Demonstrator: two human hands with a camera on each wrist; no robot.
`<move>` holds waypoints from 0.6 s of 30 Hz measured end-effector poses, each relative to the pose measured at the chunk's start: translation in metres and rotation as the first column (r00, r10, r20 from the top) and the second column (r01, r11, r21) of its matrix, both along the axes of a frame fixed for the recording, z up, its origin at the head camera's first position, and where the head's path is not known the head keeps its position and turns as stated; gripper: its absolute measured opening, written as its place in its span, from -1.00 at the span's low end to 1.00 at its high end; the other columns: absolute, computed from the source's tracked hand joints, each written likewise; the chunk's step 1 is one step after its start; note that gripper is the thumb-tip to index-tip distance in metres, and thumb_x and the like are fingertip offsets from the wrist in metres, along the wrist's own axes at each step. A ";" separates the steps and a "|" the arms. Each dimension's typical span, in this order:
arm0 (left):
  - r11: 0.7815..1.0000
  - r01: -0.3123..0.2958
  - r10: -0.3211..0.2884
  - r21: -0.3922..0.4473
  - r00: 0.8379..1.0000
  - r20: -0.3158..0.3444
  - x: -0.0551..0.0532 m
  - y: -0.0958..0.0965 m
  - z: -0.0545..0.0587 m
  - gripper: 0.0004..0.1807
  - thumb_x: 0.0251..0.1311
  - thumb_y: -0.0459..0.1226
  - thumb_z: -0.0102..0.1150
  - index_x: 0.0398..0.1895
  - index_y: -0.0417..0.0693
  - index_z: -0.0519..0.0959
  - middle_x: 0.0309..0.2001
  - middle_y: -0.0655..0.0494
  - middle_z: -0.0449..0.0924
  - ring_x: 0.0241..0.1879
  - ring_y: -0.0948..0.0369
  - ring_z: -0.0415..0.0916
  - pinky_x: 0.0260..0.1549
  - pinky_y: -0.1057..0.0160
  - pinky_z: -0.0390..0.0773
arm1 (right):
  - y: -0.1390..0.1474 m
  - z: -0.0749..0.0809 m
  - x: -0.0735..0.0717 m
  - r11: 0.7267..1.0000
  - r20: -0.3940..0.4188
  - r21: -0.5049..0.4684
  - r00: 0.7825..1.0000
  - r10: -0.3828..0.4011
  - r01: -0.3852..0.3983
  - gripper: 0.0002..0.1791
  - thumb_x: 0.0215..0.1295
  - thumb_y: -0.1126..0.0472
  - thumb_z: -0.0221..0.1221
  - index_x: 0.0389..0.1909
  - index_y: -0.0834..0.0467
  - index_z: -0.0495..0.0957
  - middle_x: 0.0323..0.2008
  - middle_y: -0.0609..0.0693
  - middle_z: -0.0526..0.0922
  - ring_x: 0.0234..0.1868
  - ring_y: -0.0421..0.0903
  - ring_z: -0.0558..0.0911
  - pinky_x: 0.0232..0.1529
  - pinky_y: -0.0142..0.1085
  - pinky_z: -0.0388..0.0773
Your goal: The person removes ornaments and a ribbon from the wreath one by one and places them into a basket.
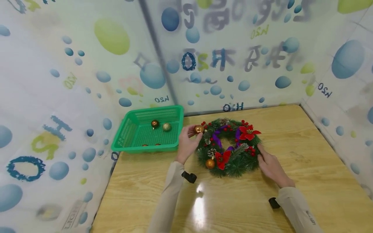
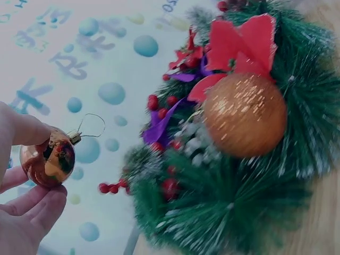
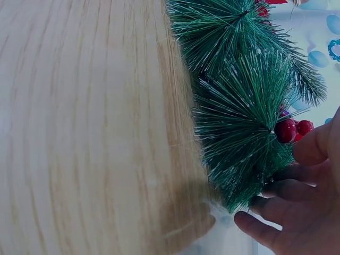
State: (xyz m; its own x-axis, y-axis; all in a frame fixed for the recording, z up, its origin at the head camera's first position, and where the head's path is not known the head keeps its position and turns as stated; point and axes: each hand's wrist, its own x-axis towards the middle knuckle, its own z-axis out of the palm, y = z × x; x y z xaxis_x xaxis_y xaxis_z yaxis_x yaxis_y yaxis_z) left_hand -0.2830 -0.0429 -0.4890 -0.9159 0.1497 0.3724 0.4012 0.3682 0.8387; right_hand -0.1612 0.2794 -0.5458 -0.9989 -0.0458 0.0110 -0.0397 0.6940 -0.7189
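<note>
Between the thumb and fingers of my left hand (image 1: 187,144) is a shiny copper Christmas ball (image 1: 199,129), just above the left edge of a green wreath (image 1: 237,165). In the left wrist view, the wire loop (image 2: 93,123) on the ball's cap points toward the wreath and hangs free. My right hand (image 1: 273,167) grips the wreath's right edge, with some fingertips hidden by the needles. A glittery orange-gold ball (image 1: 210,163) hangs at the wreath's lower left, beside a red poinsettia (image 1: 222,160). Another poinsettia (image 1: 248,132), purple ribbon (image 1: 217,138) and red berries decorate it.
Left of the wreath, a green plastic basket (image 1: 147,149) stands against the wall. Inside lie a brown ball (image 1: 155,123) and a pale gold glitter ball (image 1: 166,127); more balls are partly hidden by its front rim. Patterned walls border the wooden table (image 1: 233,200).
</note>
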 end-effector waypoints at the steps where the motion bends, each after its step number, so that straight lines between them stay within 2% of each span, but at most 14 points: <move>1: 1.000 -0.009 0.009 0.002 1.000 -0.010 0.000 -0.003 0.001 -0.55 0.28 -0.27 0.35 0.18 -0.21 0.52 0.02 -0.16 0.56 0.00 -0.05 0.62 0.07 -0.05 0.68 | 0.000 0.000 0.000 1.000 0.004 -0.001 1.000 0.002 -0.002 -0.36 0.66 0.10 -0.35 0.59 0.35 -0.12 0.52 0.45 0.10 -0.75 -0.15 0.16 -0.13 -0.07 0.47; 2: 1.000 -0.018 0.018 0.004 1.000 -0.017 -0.001 -0.007 0.003 -0.56 0.28 -0.28 0.36 0.18 -0.21 0.52 0.02 -0.16 0.57 -0.01 -0.04 0.63 0.07 -0.04 0.69 | 0.000 0.000 0.000 1.000 0.006 0.000 1.000 0.004 -0.004 -0.35 0.66 0.09 -0.36 0.59 0.35 -0.13 0.52 0.45 0.09 -0.75 -0.13 0.17 -0.09 -0.04 0.47; 3: 1.000 -0.025 0.025 0.002 1.000 -0.017 -0.001 -0.010 0.004 -0.56 0.28 -0.27 0.36 0.18 -0.20 0.52 0.02 -0.16 0.57 0.00 -0.04 0.62 0.07 -0.04 0.68 | 0.000 -0.001 0.001 1.000 0.005 0.007 1.000 0.004 -0.004 -0.35 0.67 0.09 -0.36 0.59 0.35 -0.13 0.52 0.44 0.08 -0.69 -0.09 0.29 0.01 0.02 0.49; 4: 1.000 -0.028 0.028 0.003 0.999 -0.017 -0.002 -0.014 0.006 -0.56 0.28 -0.27 0.36 0.18 -0.20 0.51 0.02 -0.15 0.57 0.00 -0.04 0.62 0.08 -0.05 0.68 | 0.000 0.000 0.000 1.000 0.005 0.011 1.000 0.004 -0.004 -0.35 0.66 0.09 -0.36 0.59 0.35 -0.13 0.55 0.43 -0.02 -0.68 -0.07 0.30 0.05 0.04 0.47; 5: 1.000 -0.029 0.029 0.008 0.999 -0.013 -0.003 -0.017 0.007 -0.55 0.27 -0.28 0.36 0.19 -0.20 0.51 0.03 -0.16 0.56 0.00 -0.05 0.61 0.08 -0.06 0.68 | 0.000 0.000 0.001 1.000 0.007 0.015 1.000 0.004 -0.004 -0.35 0.66 0.09 -0.36 0.59 0.35 -0.14 0.55 0.43 -0.02 -0.67 -0.05 0.31 0.07 0.06 0.47; 9: 0.999 -0.036 0.036 0.004 0.999 -0.005 -0.004 -0.031 0.013 -0.53 0.29 -0.28 0.35 0.22 -0.21 0.49 0.05 -0.18 0.54 0.03 -0.07 0.59 0.09 -0.08 0.67 | -0.001 0.000 0.002 1.000 0.013 0.027 1.000 -0.002 0.002 -0.35 0.66 0.10 -0.34 0.60 0.35 -0.13 0.55 0.43 -0.02 -0.68 -0.09 0.31 0.05 0.05 0.47; 10: 0.999 -0.041 0.041 0.003 0.999 -0.009 -0.005 -0.035 0.014 -0.53 0.30 -0.27 0.34 0.22 -0.22 0.49 0.05 -0.18 0.54 0.03 -0.08 0.59 0.09 -0.09 0.67 | -0.001 0.000 0.003 1.000 0.018 0.028 1.000 -0.001 0.001 -0.35 0.65 0.10 -0.34 0.60 0.35 -0.13 0.55 0.44 -0.02 -0.73 -0.12 0.21 -0.01 0.02 0.44; 14: 0.998 -0.058 0.058 -0.006 0.997 -0.049 -0.007 -0.049 0.015 -0.54 0.32 -0.28 0.32 0.23 -0.24 0.49 0.05 -0.20 0.55 0.01 -0.10 0.60 0.06 -0.13 0.67 | -0.002 -0.001 0.004 0.999 0.007 0.042 1.000 0.001 -0.001 -0.35 0.65 0.11 -0.35 0.59 0.37 -0.13 0.53 0.47 -0.01 -0.72 -0.09 0.21 0.01 0.07 0.46; 15: 0.998 -0.062 0.061 -0.004 0.996 -0.061 -0.008 -0.053 0.015 -0.54 0.32 -0.27 0.32 0.23 -0.24 0.49 0.05 -0.20 0.55 0.01 -0.09 0.60 0.05 -0.13 0.67 | -0.002 -0.001 0.005 0.999 -0.001 0.047 1.000 0.001 -0.001 -0.35 0.65 0.11 -0.35 0.58 0.38 -0.12 0.52 0.48 0.00 -0.67 -0.01 0.35 0.06 0.12 0.49; 18: 0.997 -0.077 0.079 0.018 0.992 -0.094 -0.010 -0.064 0.014 -0.57 0.34 -0.27 0.30 0.21 -0.23 0.50 0.03 -0.20 0.56 -0.01 -0.08 0.60 0.02 -0.11 0.69 | -0.003 -0.002 0.004 0.998 -0.025 0.058 1.000 0.001 0.001 -0.36 0.65 0.12 -0.34 0.58 0.39 -0.11 0.51 0.49 0.05 -0.64 0.04 0.36 0.05 0.12 0.50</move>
State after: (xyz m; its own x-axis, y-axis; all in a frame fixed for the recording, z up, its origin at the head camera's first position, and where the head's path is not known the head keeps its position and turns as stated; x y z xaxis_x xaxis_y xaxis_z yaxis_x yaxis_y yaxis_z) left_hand -0.2928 -0.1073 -0.4750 -0.8851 0.0734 0.4596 0.4496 0.3901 0.8035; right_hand -0.1568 0.2766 -0.5483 -0.9984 -0.0470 0.0328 -0.0568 0.7344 -0.6763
